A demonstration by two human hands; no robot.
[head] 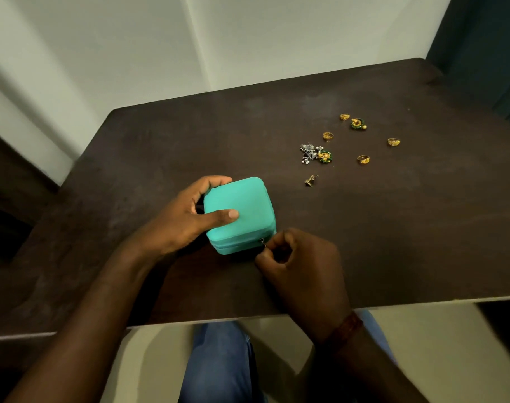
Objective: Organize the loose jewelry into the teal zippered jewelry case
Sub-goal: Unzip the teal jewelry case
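Teal square zippered jewelry case (243, 210), soft-sided with rounded corners, sits closed on the dark brown table (160, 141), near the front edge and left of centre. Lid down; zipper seam runs along the near side.

Left hand (184, 219) grips the case from its left side: thumb laid flat across the lid, fingers curled round the far left corner. Right hand (298, 257) is at the near right corner, fingers curled in, thumb and forefinger pinching the small metal zipper pull (262, 242). A reddish-brown band (346, 327) circles the right wrist.

Loose jewelry lies well apart from the case, toward the far right of the table. Four gold rings (363, 159) are scattered there. Two gold-and-green round earrings: one (357, 123) beside the farthest ring, the other (325, 156) touching a tangled silver beaded piece (308, 154). A small gold-toned piece (311, 180) lies nearest the case; its form is too small to tell.
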